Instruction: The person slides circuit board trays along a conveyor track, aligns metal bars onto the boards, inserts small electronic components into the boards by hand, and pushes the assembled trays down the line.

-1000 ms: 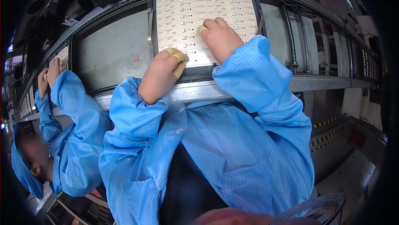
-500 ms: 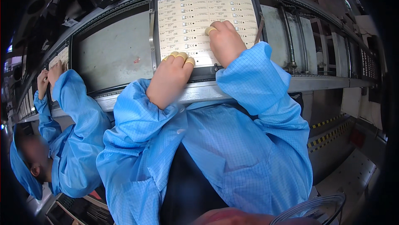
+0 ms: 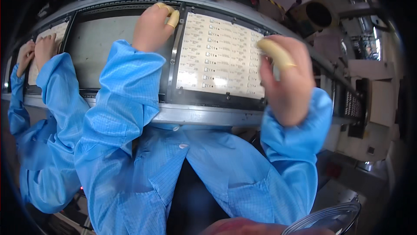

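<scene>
A panel of cream printed labels (image 3: 221, 54), laid out in rows and columns, lies flat in a dark frame (image 3: 204, 96) with a metal strip (image 3: 174, 50) along its left side. My left hand (image 3: 152, 28) is at the frame's upper left corner. Its fingers, in yellow finger cots, are bent and closed; whatever is between them is hidden. My right hand (image 3: 291, 76) is over the panel's right edge, smeared by motion. Its index finger, in a yellow cot, stretches toward the labels, with the thumb apart from it. Nothing shows in this hand.
To the left on the conveyor line is a bare grey plate (image 3: 108, 48). Beyond it, a co-worker's hands (image 3: 45, 48) work at another label panel (image 3: 60, 30). A metal rail (image 3: 208, 114) runs along the near side. Equipment and dark trays stand behind the line.
My left hand has left the panel's lower left and moved up to the frame's far left corner. My right hand has gone from the panel's middle to its right edge. The view has shifted.
</scene>
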`<state>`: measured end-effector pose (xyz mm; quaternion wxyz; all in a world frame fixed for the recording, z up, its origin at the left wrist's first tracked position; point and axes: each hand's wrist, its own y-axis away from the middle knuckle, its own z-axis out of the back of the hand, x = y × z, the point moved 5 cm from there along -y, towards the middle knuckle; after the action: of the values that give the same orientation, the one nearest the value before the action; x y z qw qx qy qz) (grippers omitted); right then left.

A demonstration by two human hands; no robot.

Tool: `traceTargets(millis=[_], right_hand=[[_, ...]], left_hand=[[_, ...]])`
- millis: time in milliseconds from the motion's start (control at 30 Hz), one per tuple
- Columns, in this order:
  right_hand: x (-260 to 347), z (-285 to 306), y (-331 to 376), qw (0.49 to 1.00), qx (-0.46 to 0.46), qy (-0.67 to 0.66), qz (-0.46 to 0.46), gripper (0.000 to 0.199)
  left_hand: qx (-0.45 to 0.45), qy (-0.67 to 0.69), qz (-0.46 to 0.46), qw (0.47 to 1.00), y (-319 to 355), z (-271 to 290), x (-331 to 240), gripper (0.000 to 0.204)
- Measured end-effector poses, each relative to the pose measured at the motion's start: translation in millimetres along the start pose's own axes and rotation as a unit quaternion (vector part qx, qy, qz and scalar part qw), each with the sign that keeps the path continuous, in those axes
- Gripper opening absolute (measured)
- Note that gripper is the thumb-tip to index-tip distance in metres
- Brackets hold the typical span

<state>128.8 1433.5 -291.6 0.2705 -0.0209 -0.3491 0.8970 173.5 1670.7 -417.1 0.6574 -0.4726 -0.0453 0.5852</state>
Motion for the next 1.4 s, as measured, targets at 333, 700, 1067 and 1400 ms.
traceTargets(millis=[333,700,1067,1400], right_hand=[[37.0,-32.6,-151.6,0.973,-0.208,-0.055,0.082,0.02],[-181.4,-191.3,-190.4,0.982,0.107,-0.002,-0.154,0.024],[-228.2,-240.3,-158.2,0.935,0.205,0.182,-0.225,0.04],[-208.7,-136.3,-131.3,0.883,0.1,-0.229,-0.397,0.037]], left_hand=[[0.114,-0.053,0.057,0.99,12.9,-22.5,35.2,0.016],[0.127,0.009,0.031,0.991,8.4,-26.0,24.0,0.019],[0.152,0.006,0.005,0.988,11.9,-27.4,25.9,0.022],[0.126,0.117,0.026,0.985,2.9,-16.1,10.7,0.022]])
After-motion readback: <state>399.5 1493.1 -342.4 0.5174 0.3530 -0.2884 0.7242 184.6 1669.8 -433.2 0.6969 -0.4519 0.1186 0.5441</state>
